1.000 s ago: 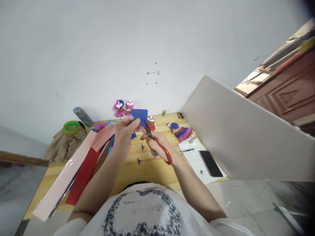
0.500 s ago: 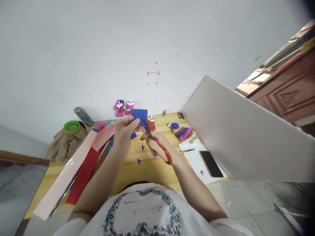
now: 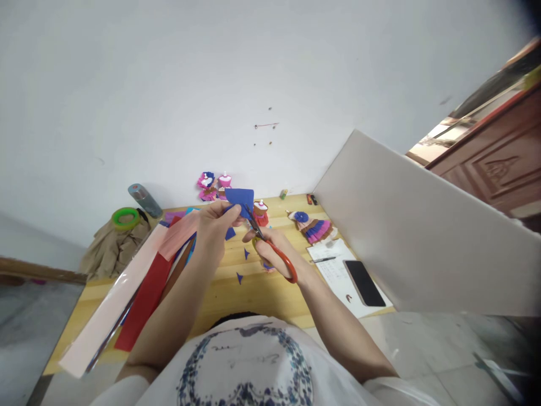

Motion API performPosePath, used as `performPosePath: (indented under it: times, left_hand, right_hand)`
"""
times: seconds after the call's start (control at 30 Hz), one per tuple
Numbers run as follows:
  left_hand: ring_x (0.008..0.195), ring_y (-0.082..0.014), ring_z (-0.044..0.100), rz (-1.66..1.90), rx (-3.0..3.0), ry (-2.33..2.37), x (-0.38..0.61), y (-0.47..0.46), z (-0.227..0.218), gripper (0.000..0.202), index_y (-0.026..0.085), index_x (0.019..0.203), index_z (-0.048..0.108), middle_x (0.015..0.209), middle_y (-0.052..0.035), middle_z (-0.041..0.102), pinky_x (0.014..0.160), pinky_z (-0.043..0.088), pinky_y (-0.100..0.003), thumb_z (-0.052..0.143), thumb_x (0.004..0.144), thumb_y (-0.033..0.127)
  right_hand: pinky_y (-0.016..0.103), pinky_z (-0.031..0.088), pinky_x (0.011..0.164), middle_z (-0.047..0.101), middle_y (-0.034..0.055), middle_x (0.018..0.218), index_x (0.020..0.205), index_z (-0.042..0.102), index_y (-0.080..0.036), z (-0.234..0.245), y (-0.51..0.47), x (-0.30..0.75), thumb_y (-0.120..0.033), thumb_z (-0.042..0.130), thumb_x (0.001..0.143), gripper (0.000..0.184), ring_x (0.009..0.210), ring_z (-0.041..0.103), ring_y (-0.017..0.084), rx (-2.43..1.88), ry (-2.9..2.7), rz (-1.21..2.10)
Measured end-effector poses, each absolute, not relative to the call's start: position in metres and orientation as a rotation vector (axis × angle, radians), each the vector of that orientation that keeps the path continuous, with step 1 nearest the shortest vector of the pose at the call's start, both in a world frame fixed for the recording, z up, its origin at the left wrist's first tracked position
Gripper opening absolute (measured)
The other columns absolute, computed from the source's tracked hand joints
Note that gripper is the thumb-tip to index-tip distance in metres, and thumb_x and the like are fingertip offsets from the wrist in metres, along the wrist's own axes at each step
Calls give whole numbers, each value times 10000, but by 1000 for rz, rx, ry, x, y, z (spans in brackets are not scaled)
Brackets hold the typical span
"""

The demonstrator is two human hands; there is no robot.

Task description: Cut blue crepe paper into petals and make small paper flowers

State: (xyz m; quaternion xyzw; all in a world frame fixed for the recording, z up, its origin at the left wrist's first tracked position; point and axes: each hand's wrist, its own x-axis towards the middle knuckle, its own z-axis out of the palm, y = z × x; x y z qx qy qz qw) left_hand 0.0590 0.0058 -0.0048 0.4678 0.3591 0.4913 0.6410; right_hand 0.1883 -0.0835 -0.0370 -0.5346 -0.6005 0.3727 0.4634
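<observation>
My left hand (image 3: 214, 225) pinches a piece of blue paper (image 3: 240, 200) and holds it up over the wooden table (image 3: 253, 290). My right hand (image 3: 274, 248) grips red-handled scissors (image 3: 270, 248), fingers through the loops. The blades meet the lower edge of the blue paper. Small blue paper scraps (image 3: 239, 277) lie on the table under my hands.
Long sheets of pink and red paper (image 3: 135, 293) lie at the left. Small paper dolls (image 3: 215, 186) stand by the wall; another paper doll (image 3: 313, 226) lies at right. A phone (image 3: 363, 282) rests on a printed sheet beside a pen. A big white board (image 3: 422, 237) leans at right. A green tape ring (image 3: 124, 217) sits on a cloth.
Both hands and the blue paper stay almost in place; the scissors shift slightly against the paper's edge.
</observation>
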Motion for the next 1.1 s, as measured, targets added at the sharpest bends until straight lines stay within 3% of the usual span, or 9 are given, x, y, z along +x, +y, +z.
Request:
performPosePath:
  times: [0.2, 0.53, 1.1]
  left_hand:
    - [537, -98, 605, 1126, 978, 797, 60, 1, -7, 227, 139, 590, 658, 555, -3, 647, 580, 522, -213, 817, 582, 301]
    - [554, -100, 612, 1108, 980, 786, 58, 1, -6, 236, 137, 609, 666, 577, -6, 651, 596, 525, -219, 825, 593, 310]
    - [530, -109, 617, 1058, 1048, 771, 52, 8, -2, 195, 143, 615, 678, 539, 1, 648, 558, 529, -217, 820, 579, 272]
  right_hand:
    - [252, 340, 519, 377, -48, 538, 890, 632, -151, -39, -82, 187, -712, 457, 857, 590, 517, 393, 123, -1290, -1455, 924]
    - [241, 319, 480, 356, -57, 520, 906, 639, -154, -39, -82, 187, -660, 462, 876, 537, 483, 364, 111, -1313, -1449, 963]
    - [258, 338, 553, 372, -35, 587, 903, 659, -158, -29, -82, 194, -624, 452, 868, 511, 570, 397, 139, -1400, -1619, 853]
